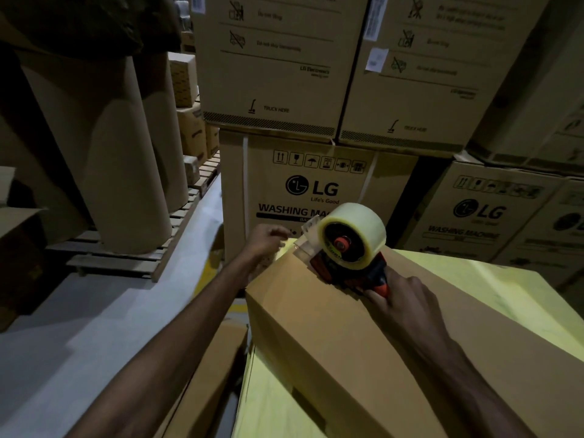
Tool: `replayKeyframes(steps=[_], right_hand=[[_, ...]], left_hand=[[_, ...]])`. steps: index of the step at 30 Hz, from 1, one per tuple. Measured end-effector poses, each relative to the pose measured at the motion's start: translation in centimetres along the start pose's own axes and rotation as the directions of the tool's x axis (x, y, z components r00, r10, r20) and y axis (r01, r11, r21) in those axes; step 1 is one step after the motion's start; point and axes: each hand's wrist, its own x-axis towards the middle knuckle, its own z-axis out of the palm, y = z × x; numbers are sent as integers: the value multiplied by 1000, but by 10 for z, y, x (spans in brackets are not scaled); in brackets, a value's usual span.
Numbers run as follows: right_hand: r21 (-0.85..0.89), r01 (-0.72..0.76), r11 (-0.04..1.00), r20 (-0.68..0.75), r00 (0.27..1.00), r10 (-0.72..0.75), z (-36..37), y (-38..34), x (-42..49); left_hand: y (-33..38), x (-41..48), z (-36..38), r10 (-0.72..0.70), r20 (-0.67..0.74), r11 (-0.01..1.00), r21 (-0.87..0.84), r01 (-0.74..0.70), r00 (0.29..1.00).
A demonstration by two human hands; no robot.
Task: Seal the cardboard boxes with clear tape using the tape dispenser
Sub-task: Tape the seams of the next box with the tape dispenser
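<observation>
A long brown cardboard box [341, 336] lies on a yellow surface [493, 279] in front of me. A red and black tape dispenser [347, 257] with a fat roll of clear tape [357, 232] sits on the box's top near its far end. My right hand [401, 298] grips the dispenser's orange handle. My left hand [265, 241] is at the far end of the box, fingers curled at the loose tape end by the dispenser's front; whether it pinches the tape is unclear.
Large LG washing machine cartons [303, 184] are stacked close behind the box and to the right. Tall brown paper rolls [126, 153] stand on a wooden pallet [132, 257] at the left. Another brown box [208, 374] lies below the yellow surface. Grey floor [79, 327] lies at the left.
</observation>
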Motion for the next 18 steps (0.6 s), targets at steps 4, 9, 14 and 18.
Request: replayKeyframes(steps=[4,9,14,18], right_hand=[[2,1,1000,7,1000,-1,2,2,1],[-31,9,999,25,1000,-9,-4,4,6],[-55,2,998,65,998,2,-7,4,10],[-40,23,999,107,994,-18,-8,4,12]], left_hand=[[25,-29,24,143,34,956,253,-147,989],[17,-46,57,156,-229,909,414,-49,961],[31,-48,56,45,-259,839,534,104,965],[25,-44,59,27,-269,810,570,137,963]])
